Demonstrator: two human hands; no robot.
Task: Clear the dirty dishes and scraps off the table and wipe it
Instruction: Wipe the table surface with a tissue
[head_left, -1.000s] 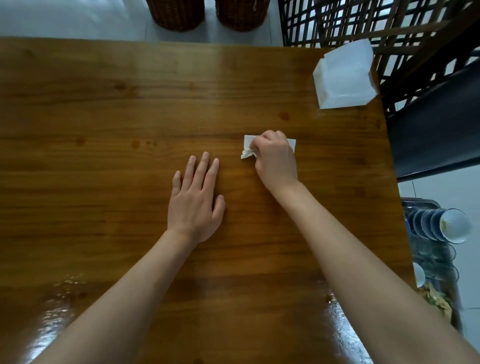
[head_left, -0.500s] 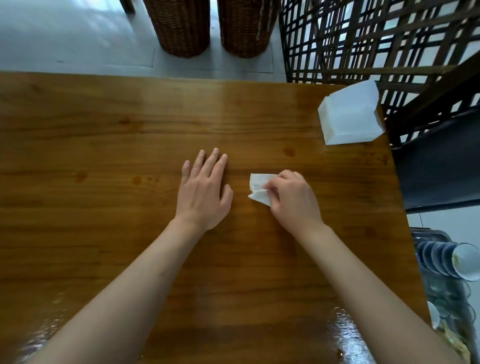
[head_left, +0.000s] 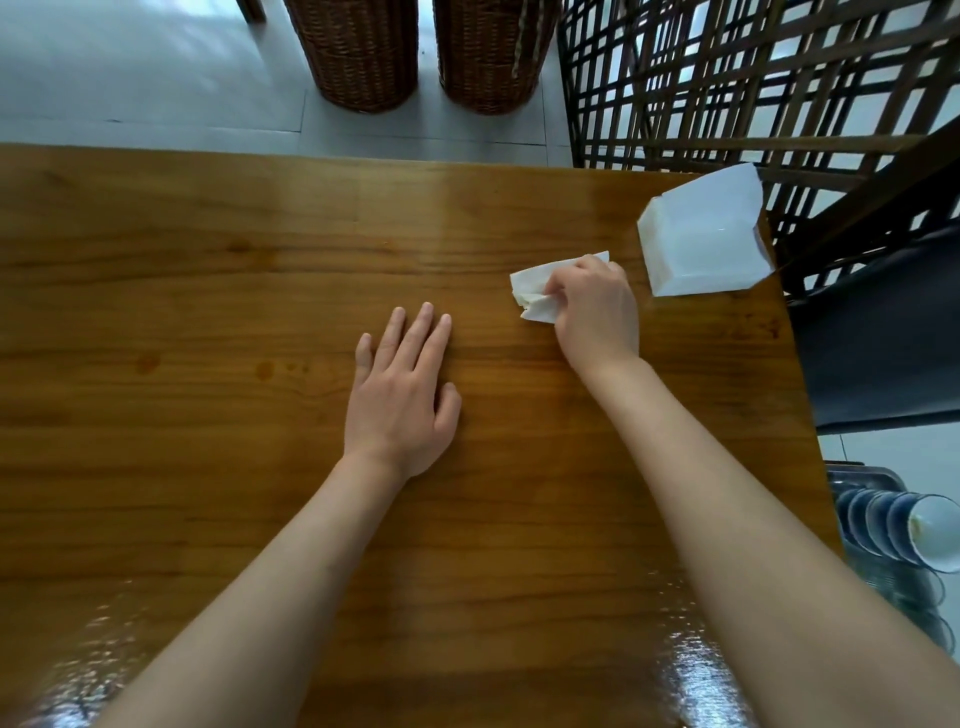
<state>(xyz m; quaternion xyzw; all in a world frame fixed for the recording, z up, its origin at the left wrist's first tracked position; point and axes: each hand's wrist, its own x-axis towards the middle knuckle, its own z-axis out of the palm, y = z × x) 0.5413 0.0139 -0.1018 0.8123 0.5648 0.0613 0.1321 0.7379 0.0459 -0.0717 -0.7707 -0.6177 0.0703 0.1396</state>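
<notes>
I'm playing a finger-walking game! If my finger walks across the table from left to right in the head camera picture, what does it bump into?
left hand → paper napkin → right hand → white tissue box

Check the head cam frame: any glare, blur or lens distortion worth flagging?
Head view: bright glare patches on the wet-looking near edge of the table, at both lower corners; a soft pale sheen runs down its middle. Wide-angle bend shows in the far table edge and the stretched forearms. The left hand, right hand and tissue look sharp enough; the cups at the right edge are softer.
</notes>
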